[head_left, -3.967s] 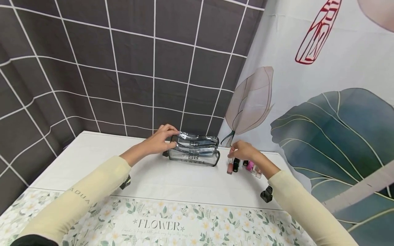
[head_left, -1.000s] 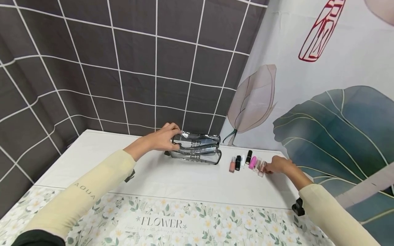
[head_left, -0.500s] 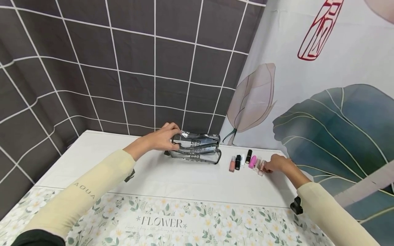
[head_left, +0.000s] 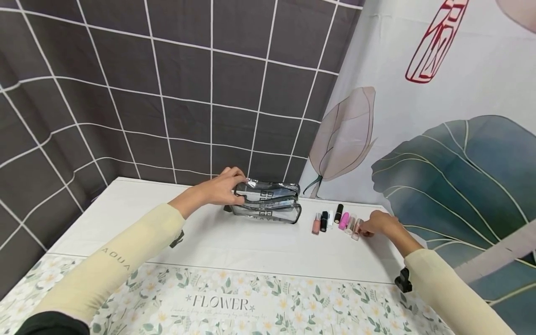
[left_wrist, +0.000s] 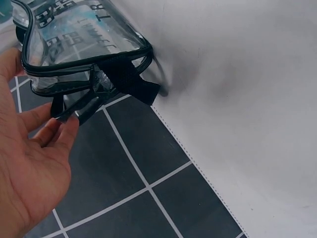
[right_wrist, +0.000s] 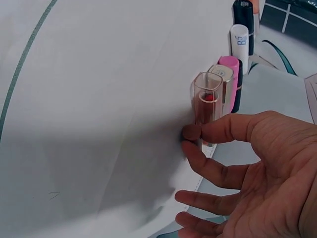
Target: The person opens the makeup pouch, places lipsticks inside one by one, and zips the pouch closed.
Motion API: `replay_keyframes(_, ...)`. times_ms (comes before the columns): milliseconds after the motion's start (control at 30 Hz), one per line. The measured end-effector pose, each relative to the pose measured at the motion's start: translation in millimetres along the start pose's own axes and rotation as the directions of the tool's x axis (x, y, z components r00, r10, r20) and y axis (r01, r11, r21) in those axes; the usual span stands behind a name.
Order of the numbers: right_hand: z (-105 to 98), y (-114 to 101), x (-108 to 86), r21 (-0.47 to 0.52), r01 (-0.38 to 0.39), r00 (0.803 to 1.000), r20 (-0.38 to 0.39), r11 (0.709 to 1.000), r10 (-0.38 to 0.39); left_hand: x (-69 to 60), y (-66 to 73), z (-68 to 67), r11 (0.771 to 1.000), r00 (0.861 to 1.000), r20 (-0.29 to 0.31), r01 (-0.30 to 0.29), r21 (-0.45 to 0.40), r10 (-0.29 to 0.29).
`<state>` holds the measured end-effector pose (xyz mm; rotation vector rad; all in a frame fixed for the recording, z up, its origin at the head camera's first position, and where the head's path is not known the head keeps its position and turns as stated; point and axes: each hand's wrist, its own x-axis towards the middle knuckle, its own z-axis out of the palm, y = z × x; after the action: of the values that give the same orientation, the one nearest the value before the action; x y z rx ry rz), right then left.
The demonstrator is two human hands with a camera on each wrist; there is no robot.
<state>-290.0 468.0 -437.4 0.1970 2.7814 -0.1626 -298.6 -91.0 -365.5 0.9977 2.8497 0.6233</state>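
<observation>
My left hand (head_left: 224, 187) grips the left end of a clear cosmetic pouch (head_left: 268, 215) with black piping; its fingers curl by the black strap (left_wrist: 126, 79) in the left wrist view. On the right lies a row of cosmetics: a peach lip gloss (head_left: 316, 225), a black lipstick (head_left: 324, 222), a white tube (right_wrist: 239, 42), another black lipstick (head_left: 338, 214), a magenta tube (head_left: 344, 221) and two clear-capped lipsticks (right_wrist: 208, 94). At the row's right end, thumb and forefinger of my right hand (head_left: 378, 222) pinch a small piece with a round brown end (right_wrist: 191, 132); the rest is hidden.
The pouch and cosmetics lie on a white table mat (head_left: 234, 246) above a floral cloth (head_left: 226, 302). A dark gridded curtain (head_left: 180, 111) hangs behind, and a leaf-printed cloth (head_left: 456, 177) hangs on the right.
Since the earliest frame my right hand has moved from the lip gloss at the row's left to its right end, uncovering the row. In the last second both hands have hardly moved.
</observation>
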Motion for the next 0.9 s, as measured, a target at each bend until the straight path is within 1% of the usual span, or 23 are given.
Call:
replay_keyframes(67,-12.9,-20.7,-28.9,0.029,-0.005,1.0,0.0,1.0,0.005,0.2,0.0,0.0,1.0,1.0,0.0,-0.002,0.0,0.002)
replay_keyframes(100,-17.8,-27.8,-40.0,0.048,-0.007,1.0,0.001,0.999,0.007,0.3,0.0,-0.1,1.0,1.0,0.003,0.0,-0.002,0.0)
replay_keyframes(200,-25.7,-39.8,-55.3,0.071,-0.038,0.999,-0.009,0.997,0.039,0.6,-0.1,-0.4,1.0,1.0,0.008,0.006,-0.008,-0.006)
replay_keyframes(367,-29.5,-43.5,-58.7,0.092,-0.061,0.997,-0.031,0.994,0.064,0.7,-0.6,-0.3,1.0,1.0,0.012,0.015,-0.007,-0.015)
replay_keyframes(500,-33.6,-46.4,-58.4,0.101,-0.104,0.993,-0.04,0.989,0.109,1.6,-1.5,0.2,1.0,1.0,0.015,0.016,-0.009,-0.015)
replay_keyframes(700,-38.3,-54.7,-57.8,0.06,-0.119,0.989,-0.082,0.991,0.124,2.7,-2.6,-0.5,1.0,1.0,0.019,0.011,-0.004,-0.011)
replay_keyframes(800,-37.9,-60.5,-58.8,0.06,-0.098,0.986,-0.132,0.993,0.105,2.4,-1.1,-1.4,1.0,1.0,0.022,0.011,-0.006,-0.011)
replay_keyframes(900,-37.9,-69.2,-63.3,0.071,-0.048,0.978,-0.201,0.996,0.061,1.4,0.6,-2.4,1.0,0.999,0.03,0.016,-0.016,-0.016)
